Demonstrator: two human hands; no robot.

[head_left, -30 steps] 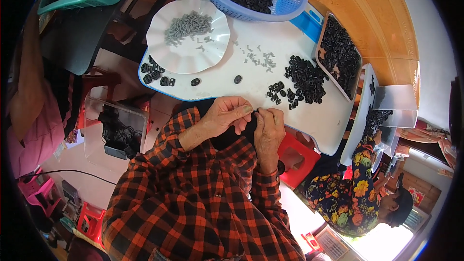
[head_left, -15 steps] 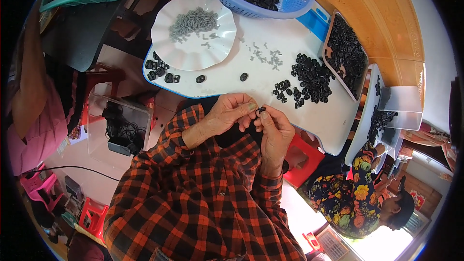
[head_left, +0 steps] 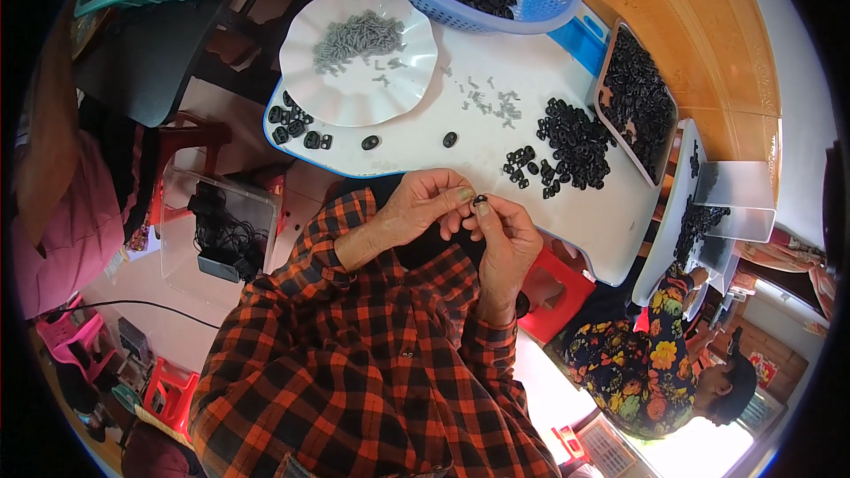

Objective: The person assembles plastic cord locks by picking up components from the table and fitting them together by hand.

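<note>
In front of my chest, just off the table's near edge, both hands meet at the fingertips. My right hand (head_left: 506, 243) pinches a small black plastic piece (head_left: 480, 200) between thumb and fingers. Against it, my left hand (head_left: 431, 202) has thumb and forefinger pressed together; whatever they grip is hidden. On the white table (head_left: 390, 158) past my hands lie two single black oval pieces, one a dark oval (head_left: 450, 139) straight ahead. A heap of black two-holed pieces (head_left: 574, 143) spreads to the right. Small grey pieces (head_left: 359, 40) are piled on a white scalloped plate (head_left: 301, 71).
More grey bits (head_left: 496, 106) lie scattered mid-table. A blue basket (head_left: 553, 0) and a metal tray (head_left: 653, 179) hold black parts. Black parts also cluster at the left corner (head_left: 288, 119). A co-worker in a flowered top (head_left: 637, 363) sits at right; another person's pink clothing (head_left: 75, 239) shows left.
My hands stay together at nearly the same spot, with only slight finger movement around the black piece. The whole view has shifted very slightly.
</note>
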